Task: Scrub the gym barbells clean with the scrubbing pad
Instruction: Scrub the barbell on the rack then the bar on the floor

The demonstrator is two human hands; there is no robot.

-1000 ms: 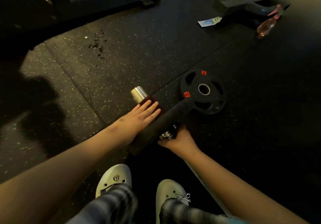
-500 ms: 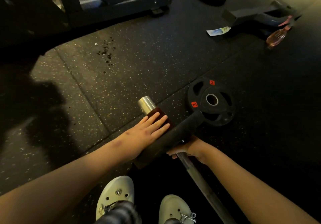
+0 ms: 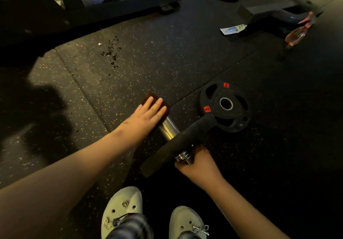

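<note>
nearest, the right hand (image 3: 198, 166) curls its fingers round the barbell (image 3: 183, 157) just behind the chrome collar, a sound place to steady it: the bar looks like heavy, rigid steel, smooth and likely slick, and it may roll unless held. at eleven o'clock from that hand the mounted plate (image 3: 178, 144) stands edge-on, and beyond it the bare sleeve (image 3: 168, 129) runs on toward ten o'clock. the left hand (image 3: 146, 116) lies flat over the sleeve's end, fingers straight and close together, pressing the scrubbing pad (image 3: 148, 97), which looks thin and pliant, onto the metal. farther out at one o'clock a loose plate (image 3: 225, 105) lies flat on the floor.
</note>
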